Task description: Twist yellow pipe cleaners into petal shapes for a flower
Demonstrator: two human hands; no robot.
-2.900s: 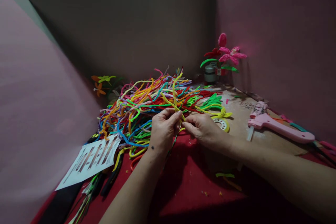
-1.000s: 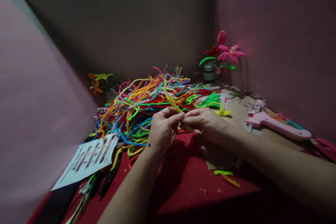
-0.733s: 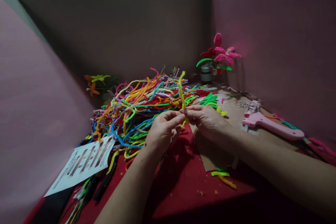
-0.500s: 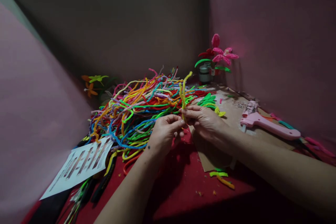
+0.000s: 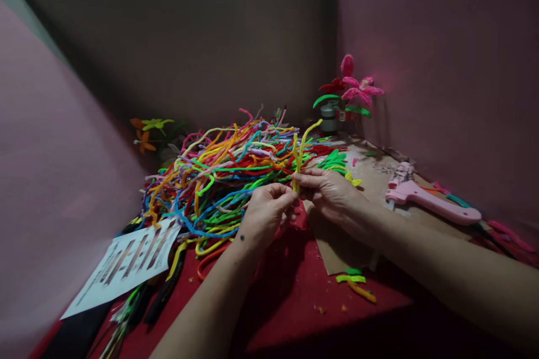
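Note:
A yellow pipe cleaner (image 5: 299, 156), doubled so that two ends point upward, stands between my hands. My right hand (image 5: 326, 190) pinches it between thumb and fingers partway down. Just below, my left hand (image 5: 269, 210) grips its lower part with thumb and forefinger; the very bottom is hidden by the fingers. One free tip leans out to the right, the other is nearly straight. Behind my hands lies a large tangled heap of coloured pipe cleaners (image 5: 227, 171). Green pipe-cleaner leaves (image 5: 333, 160) lie just beyond my right hand.
A pink glue gun (image 5: 433, 202) rests on a cardboard sheet (image 5: 373, 179) to the right. Pink pipe-cleaner flowers (image 5: 362, 90) stand at the back. A printed sheet (image 5: 126, 263) and black-and-yellow pliers (image 5: 170, 283) lie at the left. Short offcuts (image 5: 351, 279) dot the red cloth (image 5: 295, 314).
The free ends of the yellow pipe cleaner have spread apart, one tip now leaning further right. Both hands keep their grip and have shifted very slightly right.

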